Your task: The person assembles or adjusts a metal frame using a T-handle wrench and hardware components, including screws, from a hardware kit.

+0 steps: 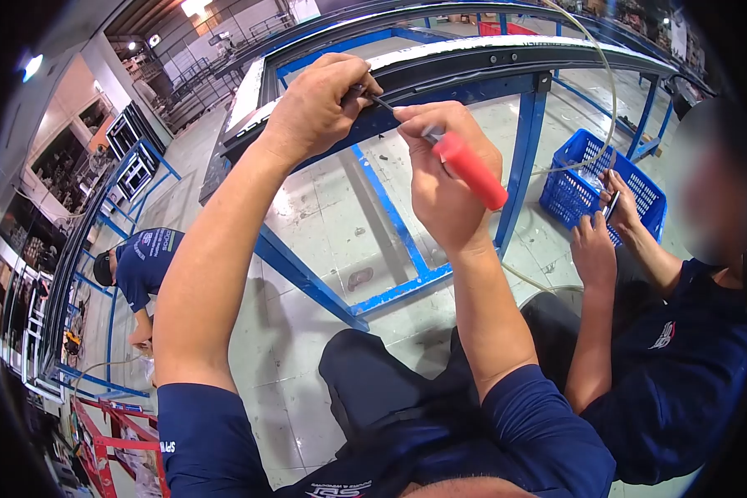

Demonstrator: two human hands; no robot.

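A black window or door frame (456, 75) lies across a blue metal stand (519, 141). At its near edge, my left hand (319, 104) is closed, thumb and fingers pinched around a small dark piece that I cannot make out. My right hand (452, 178) is closed on a red-handled screwdriver (473, 172), just below the frame. Its thin dark shaft points up and left toward the left fingertips. Whether its tip touches anything is hidden by those fingers.
To the right, a co-worker's hands (606, 224) hold a small dark item near a blue plastic basket (647, 195). A pale hose (612, 108) hangs over the frame. At left, another person (145, 261) bends beside a long blue rack; a red metal stand (112, 444) is below.
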